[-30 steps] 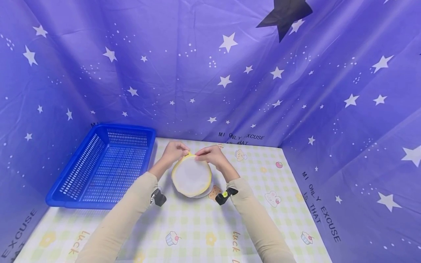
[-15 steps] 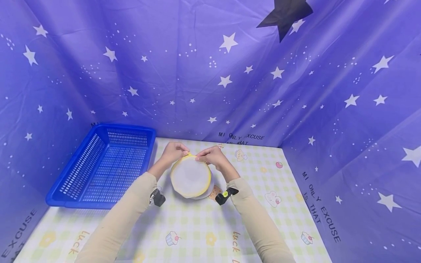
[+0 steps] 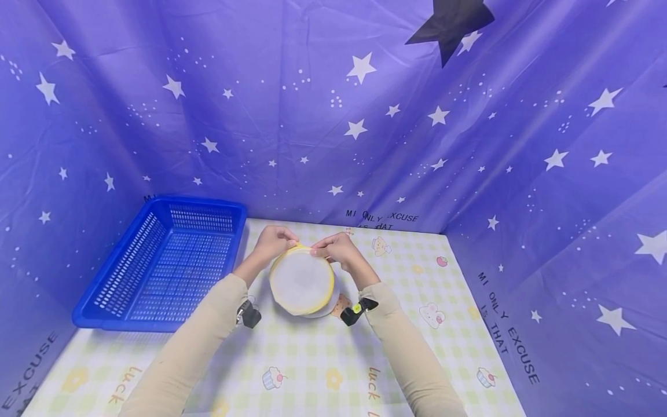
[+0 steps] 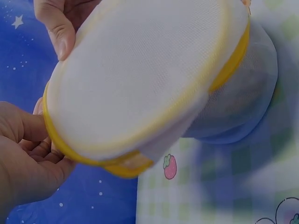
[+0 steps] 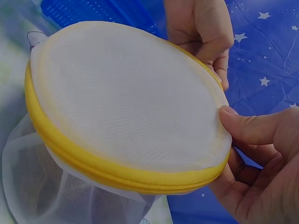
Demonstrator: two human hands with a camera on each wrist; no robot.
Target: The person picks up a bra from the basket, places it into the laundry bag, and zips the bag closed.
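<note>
A round white mesh laundry bag point(image 3: 301, 284) with a yellow zipper band stands on the table in front of the person. Its flat top tilts, and in the right wrist view the see-through mesh side point(image 5: 70, 196) hangs below the yellow zipper point(image 5: 117, 175). At the far edge, my left hand point(image 3: 273, 242) pinches the yellow rim between thumb and fingers. Just to its right, my right hand point(image 3: 336, 249) grips the same rim, thumb on the white top and fingers beneath. The zipper pull cannot be made out.
A blue perforated plastic basket point(image 3: 182, 278) stands at the left of the table, close to the left forearm. The checked tablecloth point(image 3: 417, 347) carries printed cartoons. A purple star-patterned curtain point(image 3: 292, 116) walls in the back and both sides.
The bag's top has shifted very slightly toward the person and left. The yellow tip between the hands shows less than before. Both hands keep their hold on the rim.
</note>
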